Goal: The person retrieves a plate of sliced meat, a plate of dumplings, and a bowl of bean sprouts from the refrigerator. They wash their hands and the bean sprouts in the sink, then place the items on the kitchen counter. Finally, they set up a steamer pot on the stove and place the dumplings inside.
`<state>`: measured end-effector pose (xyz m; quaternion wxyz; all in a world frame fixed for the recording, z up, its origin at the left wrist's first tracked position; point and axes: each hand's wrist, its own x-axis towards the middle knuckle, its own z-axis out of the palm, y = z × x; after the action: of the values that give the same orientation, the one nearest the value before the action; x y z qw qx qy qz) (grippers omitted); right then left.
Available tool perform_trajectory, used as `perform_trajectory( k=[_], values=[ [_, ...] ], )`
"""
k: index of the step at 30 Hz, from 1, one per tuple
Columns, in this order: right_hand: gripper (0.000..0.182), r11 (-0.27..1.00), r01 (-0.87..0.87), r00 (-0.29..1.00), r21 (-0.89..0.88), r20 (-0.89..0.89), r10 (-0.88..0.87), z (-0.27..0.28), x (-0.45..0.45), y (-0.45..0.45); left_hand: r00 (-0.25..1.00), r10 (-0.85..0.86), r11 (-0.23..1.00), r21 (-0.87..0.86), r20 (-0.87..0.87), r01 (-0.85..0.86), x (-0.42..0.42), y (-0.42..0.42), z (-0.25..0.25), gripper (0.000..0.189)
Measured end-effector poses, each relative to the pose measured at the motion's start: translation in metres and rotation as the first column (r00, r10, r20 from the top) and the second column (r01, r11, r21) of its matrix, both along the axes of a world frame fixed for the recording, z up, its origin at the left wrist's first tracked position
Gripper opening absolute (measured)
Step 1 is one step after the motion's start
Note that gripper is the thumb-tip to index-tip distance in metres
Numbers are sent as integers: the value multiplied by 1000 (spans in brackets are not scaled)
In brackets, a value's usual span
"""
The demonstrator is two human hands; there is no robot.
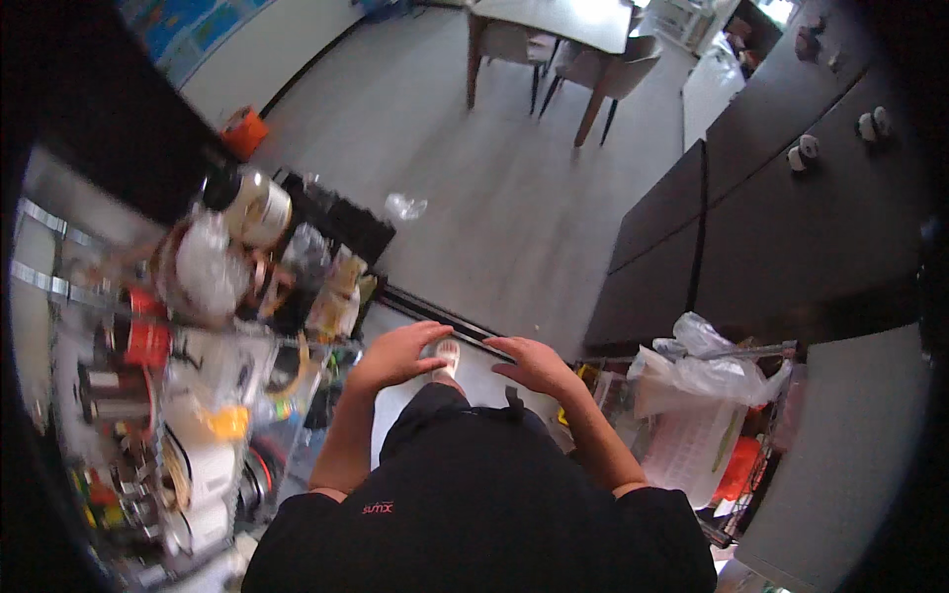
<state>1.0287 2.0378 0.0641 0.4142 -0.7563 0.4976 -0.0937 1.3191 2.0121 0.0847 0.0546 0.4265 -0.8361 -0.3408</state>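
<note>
My left hand [400, 354] is held out in front of my waist, its thumb apart from the fingers and nothing in it. Facing it, my right hand [535, 365] is likewise bare, with a gap between thumb and fingers. Below and between them shows a light sandal [445, 357] on one foot. Just beyond the fingertips a dark threshold strip [437, 310] crosses the floor. Nearest the left hand stands a cluttered shelf unit [296, 437] with a printed food bag [337, 300].
On the left shelves sit a large jar [259, 211] and a red can [147, 326]. To the right, a wire rack [749, 474] holds plastic bags [712, 370] beside dark cabinet doors [786, 244]. Clear plastic [405, 207] lies on the floor before a table [556, 22] and chairs [630, 63].
</note>
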Motion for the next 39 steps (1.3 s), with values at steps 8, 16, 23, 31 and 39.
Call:
perform_trajectory(
  k=[8, 16, 23, 31, 39],
  values=[
    [53, 884, 435, 878, 172, 135, -459, 58, -73, -97, 957, -276, 960, -31, 93, 280, -41, -214, 32, 61],
    [68, 861, 111, -52, 496, 868, -494, 30, -175, -196, 782, -372, 737, 352, -501, 576, -150, -386, 72, 59],
    [35, -43, 103, -918, 994, 78, -388, -160, -355, -256, 744, -494, 862, 139, 450, 488, -263, -485, 20, 61],
    [22, -165, 47, -972, 985, 83, 219, -147, -474, -268, 692, -672, 720, 14, 264, 694, -384, -622, 25, 59],
    [19, -171, -105, -975, 980, -67, 211, -191, -408, -356, 598, -788, 605, 3, 144, 796, -453, -772, 16, 60]
  ],
)
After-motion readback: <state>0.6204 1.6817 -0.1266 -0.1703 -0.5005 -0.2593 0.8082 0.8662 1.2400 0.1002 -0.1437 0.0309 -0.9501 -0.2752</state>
